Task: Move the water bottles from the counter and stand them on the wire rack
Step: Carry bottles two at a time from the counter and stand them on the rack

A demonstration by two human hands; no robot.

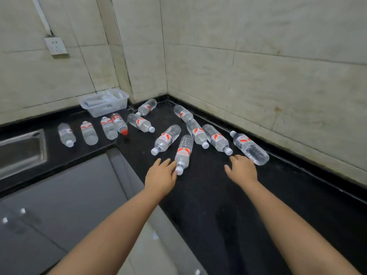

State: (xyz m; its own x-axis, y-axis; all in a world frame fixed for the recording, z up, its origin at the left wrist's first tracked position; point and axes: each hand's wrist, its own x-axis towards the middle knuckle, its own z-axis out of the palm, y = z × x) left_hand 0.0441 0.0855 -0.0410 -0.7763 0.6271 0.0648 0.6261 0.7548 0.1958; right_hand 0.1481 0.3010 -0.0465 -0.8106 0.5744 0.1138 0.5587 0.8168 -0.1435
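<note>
Several clear water bottles with red-and-white labels lie on their sides across the black counter (208,195). My left hand (160,175) is stretched out flat, its fingers touching the white cap end of the nearest bottle (184,151). My right hand (241,169) is spread open, fingertips at the base of the rightmost bottle (249,147) by the wall. Neither hand grips anything. One bottle with a red cap (119,123) lies further left. No wire rack is in view.
A white plastic basket (104,103) sits in the back corner by the tiled wall. A steel sink (21,153) is set into the counter at the left. A wall socket (56,45) hangs above. Grey floor lies below the counter edge.
</note>
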